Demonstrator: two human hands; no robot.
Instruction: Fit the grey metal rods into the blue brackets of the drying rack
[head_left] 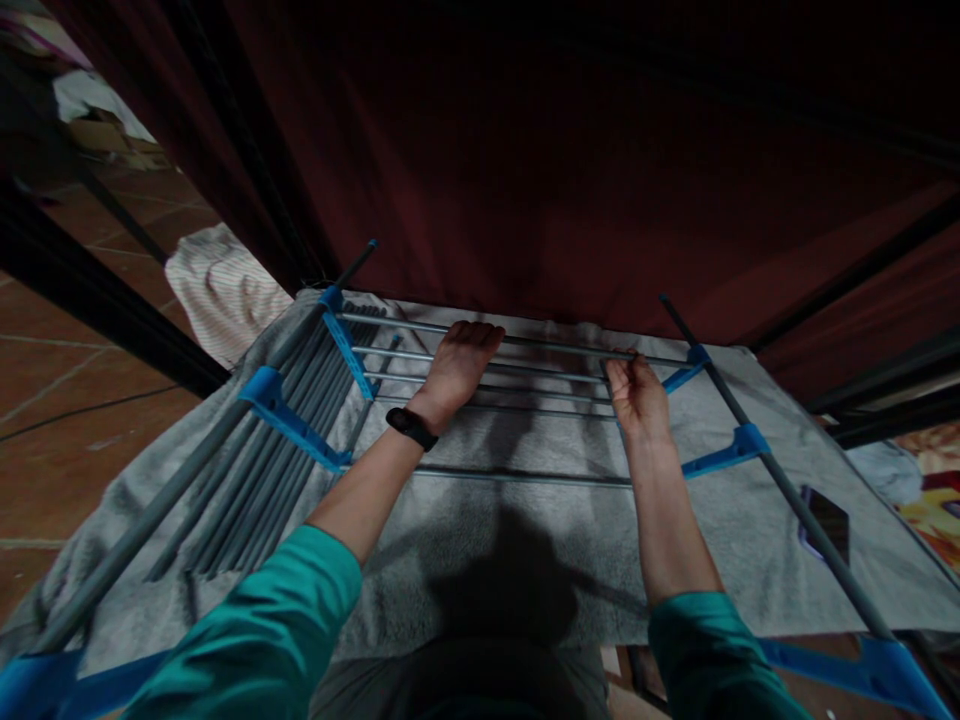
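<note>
A partly built rack of grey tubes and blue plastic brackets stands over a cloth-covered surface. My left hand (459,368), with a dark band on the wrist, is closed over the farthest metal rod (559,346). Near that rod's right end, my right hand (639,392) pinches it, palm turned up. Several thinner rods run across below it. On the left, the rods meet a blue bracket (349,352); on the right, another blue bracket (686,368) is partly behind my right hand. A nearer rod (525,478) spans the lower brackets.
Several loose grey tubes (274,470) lie side by side on the grey towel (420,590) at left. A phone (825,525) lies at right beside the rack's side tube (806,515). Dark red fabric (525,180) hangs behind. Striped cloth (221,290) sits left.
</note>
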